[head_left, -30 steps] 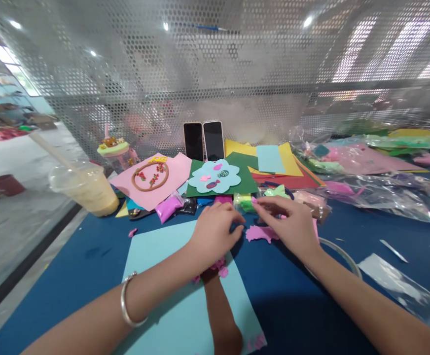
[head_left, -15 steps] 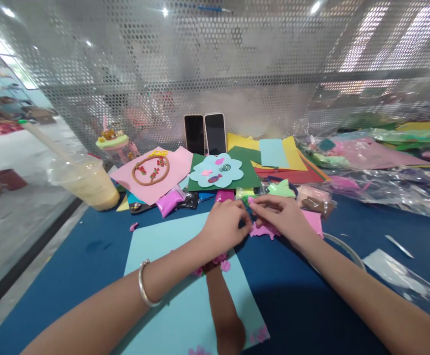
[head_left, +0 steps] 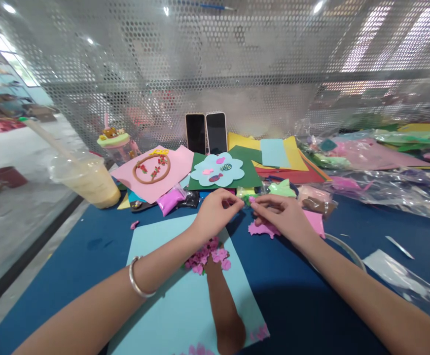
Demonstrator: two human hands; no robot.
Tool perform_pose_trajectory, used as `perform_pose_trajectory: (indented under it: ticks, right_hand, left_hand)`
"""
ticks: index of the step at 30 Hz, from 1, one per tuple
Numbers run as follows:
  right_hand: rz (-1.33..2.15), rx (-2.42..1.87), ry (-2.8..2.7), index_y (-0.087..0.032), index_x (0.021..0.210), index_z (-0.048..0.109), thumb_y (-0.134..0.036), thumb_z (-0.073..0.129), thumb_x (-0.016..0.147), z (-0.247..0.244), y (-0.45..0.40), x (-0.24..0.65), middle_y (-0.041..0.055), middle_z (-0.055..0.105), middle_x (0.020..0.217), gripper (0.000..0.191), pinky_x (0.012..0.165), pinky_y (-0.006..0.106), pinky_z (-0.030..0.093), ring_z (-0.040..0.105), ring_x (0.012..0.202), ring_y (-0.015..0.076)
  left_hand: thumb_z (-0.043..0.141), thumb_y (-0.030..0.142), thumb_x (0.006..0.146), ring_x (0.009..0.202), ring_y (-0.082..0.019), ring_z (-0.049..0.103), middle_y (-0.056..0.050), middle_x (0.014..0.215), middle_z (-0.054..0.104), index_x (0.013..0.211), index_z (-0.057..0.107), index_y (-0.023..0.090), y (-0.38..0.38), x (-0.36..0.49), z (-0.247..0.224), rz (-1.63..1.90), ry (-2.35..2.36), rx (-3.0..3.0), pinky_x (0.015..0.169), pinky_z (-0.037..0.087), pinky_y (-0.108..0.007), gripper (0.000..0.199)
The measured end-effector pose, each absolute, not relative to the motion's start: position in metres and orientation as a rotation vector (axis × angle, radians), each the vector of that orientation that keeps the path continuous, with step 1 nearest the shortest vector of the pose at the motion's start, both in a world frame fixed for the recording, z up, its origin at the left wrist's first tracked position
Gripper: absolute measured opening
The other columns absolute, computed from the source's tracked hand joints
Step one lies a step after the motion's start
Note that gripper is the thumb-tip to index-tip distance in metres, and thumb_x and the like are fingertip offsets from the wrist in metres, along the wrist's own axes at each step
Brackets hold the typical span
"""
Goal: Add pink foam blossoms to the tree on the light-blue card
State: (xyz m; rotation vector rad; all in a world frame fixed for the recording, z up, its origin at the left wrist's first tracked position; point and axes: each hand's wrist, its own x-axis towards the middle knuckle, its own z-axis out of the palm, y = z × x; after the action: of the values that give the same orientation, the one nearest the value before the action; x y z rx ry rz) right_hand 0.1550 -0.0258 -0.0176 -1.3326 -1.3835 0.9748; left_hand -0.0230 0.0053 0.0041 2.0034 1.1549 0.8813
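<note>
Perforated metal screen point(head_left: 267, 59) stands behind the blue table point(head_left: 285, 315). On the table lies a light blue sheet point(head_left: 178, 305), partly covered by the left forearm. Beyond it, a scalloped pale blue card point(head_left: 203, 170) rests on dark green paper point(head_left: 251, 173). A brown trunk shape point(head_left: 222, 305) lies on the light blue sheet. Left hand point(head_left: 217, 212): above the sheet's far edge, thumb and forefinger narrowed to a pinch; contents, if any, cannot be told. Right hand point(head_left: 285, 214): right of the sheet, fingertips gripping a small pink piece. Two phones point(head_left: 205, 133) stand upright at the screen. Flat pink material point(head_left: 263, 229) lies just below the right hand. Pink blossoms point(head_left: 203, 256) cluster about the trunk's upper end. Smallest item noted: the small pink piece point(head_left: 252, 199).
</note>
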Motion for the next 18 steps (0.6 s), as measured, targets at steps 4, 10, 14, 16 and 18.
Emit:
perform_pose_trajectory:
  ticks: [4,10,14,16,18]
  right_hand:
    - [0.958,-1.308,-1.392,-0.017,0.089,0.07,-0.045,0.072,0.069,-0.016,-0.03,0.155,0.0047,0.071,0.069,0.034,0.049,0.027,0.056,0.069,0.054,0.0192]
    - [0.944,-1.307,-1.396,-0.017,0.09,0.069,-0.045,0.071,0.071,-0.009,-0.036,0.153,0.0057,0.071,0.072,0.034,0.056,0.035,0.06,0.069,0.057,0.0215]
    - [0.913,-1.297,-1.396,-0.018,0.089,0.07,-0.045,0.072,0.07,-0.014,-0.033,0.155,0.005,0.071,0.073,0.033,0.055,0.035,0.06,0.07,0.057,0.0223]
    - [0.893,-1.295,-1.402,-0.019,0.088,0.07,-0.045,0.072,0.069,-0.018,-0.03,0.157,0.0045,0.071,0.071,0.033,0.054,0.035,0.06,0.07,0.057,0.0227]
    - [0.86,-1.31,-1.419,-0.02,0.087,0.07,-0.046,0.072,0.069,-0.02,-0.029,0.158,0.0045,0.071,0.071,0.032,0.054,0.035,0.06,0.069,0.056,0.0228]
  left_hand:
    - [0.063,0.032,0.076,0.073,-0.017,0.06,-0.006,0.081,0.069,0.075,0.072,0.014,0.007,-0.023,0.005,0.943,1.189,1.765,0.07,0.046,-0.027,0.02]
    - [0.063,0.024,0.074,0.075,-0.017,0.062,-0.007,0.082,0.071,0.08,0.073,0.013,0.0,-0.017,0.007,0.957,1.153,1.542,0.07,0.047,-0.027,0.016]
    - [0.06,0.015,0.071,0.067,-0.013,0.058,-0.003,0.076,0.07,0.083,0.074,0.015,-0.007,-0.014,0.012,0.922,1.153,1.455,0.063,0.045,-0.023,0.018]
    - [0.059,0.012,0.07,0.068,-0.012,0.058,-0.002,0.075,0.07,0.083,0.074,0.016,-0.01,-0.013,0.014,0.909,1.151,1.422,0.063,0.044,-0.022,0.02]
    - [0.058,0.01,0.07,0.069,-0.012,0.058,-0.002,0.076,0.07,0.082,0.074,0.016,-0.011,-0.012,0.016,0.91,1.152,1.374,0.063,0.043,-0.021,0.021]
